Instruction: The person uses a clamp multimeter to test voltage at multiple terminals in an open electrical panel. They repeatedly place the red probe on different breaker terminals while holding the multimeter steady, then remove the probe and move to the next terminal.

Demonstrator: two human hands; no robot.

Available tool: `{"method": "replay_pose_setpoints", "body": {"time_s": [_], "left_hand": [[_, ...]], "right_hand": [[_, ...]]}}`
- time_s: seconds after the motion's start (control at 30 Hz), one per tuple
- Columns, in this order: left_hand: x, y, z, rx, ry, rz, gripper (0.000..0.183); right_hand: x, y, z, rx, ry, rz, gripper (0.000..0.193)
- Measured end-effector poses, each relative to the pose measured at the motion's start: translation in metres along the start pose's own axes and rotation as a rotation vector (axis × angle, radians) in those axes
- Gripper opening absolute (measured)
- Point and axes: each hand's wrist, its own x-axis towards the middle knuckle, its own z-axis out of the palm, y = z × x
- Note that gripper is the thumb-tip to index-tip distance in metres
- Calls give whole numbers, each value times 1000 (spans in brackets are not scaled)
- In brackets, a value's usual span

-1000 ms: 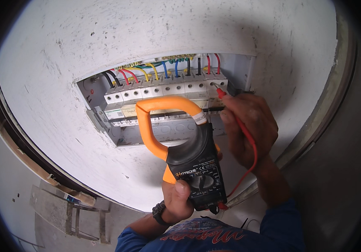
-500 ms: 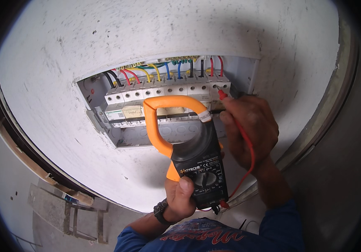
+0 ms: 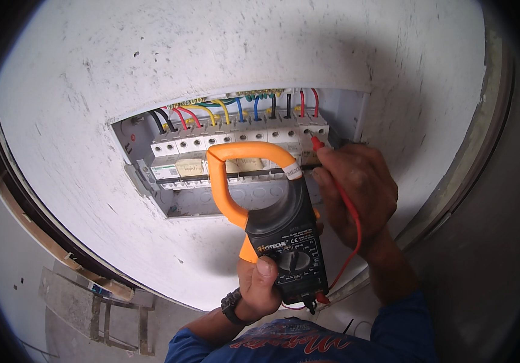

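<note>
My left hand (image 3: 261, 282) is closed around the lower left side of a black and orange clamp meter (image 3: 296, 242), thumb on its front near the dial. The meter's orange jaw (image 3: 217, 181) rises in front of the breaker panel. In my right hand (image 3: 361, 187) is a red test probe (image 3: 317, 143), its tip at the screw holes of the rightmost breaker (image 3: 315, 132); whether it touches cannot be made out. A red lead (image 3: 352, 209) runs from the probe down to the meter's base. A row of white circuit breakers (image 3: 211, 143) sits in the wall box.
Red, black, yellow and blue wires (image 3: 240, 109) enter the breakers from above, below brass terminal bars (image 3: 254, 95). The recessed grey box (image 3: 356, 115) is set in a scuffed white wall (image 3: 242, 48). A worn wooden stand (image 3: 111, 314) is at the lower left.
The probe tip has drawn slightly away from the rightmost breaker's screw hole. The panel sits a little lower in view; my left hand keeps its hold on the meter.
</note>
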Motion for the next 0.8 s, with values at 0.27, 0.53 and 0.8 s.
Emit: {"method": "replay_pose_setpoints", "body": {"time_s": [0.27, 0.53, 0.8], "left_hand": [[1, -3, 1, 7, 1, 3, 86], [2, -4, 0, -4, 3, -10, 88], [3, -4, 0, -30, -7, -15, 86]], "right_hand": [[-4, 4, -1, 30, 24, 9, 28], [-1, 3, 1, -14, 21, 1, 29], [1, 3, -1, -5, 1, 14, 29]]}}
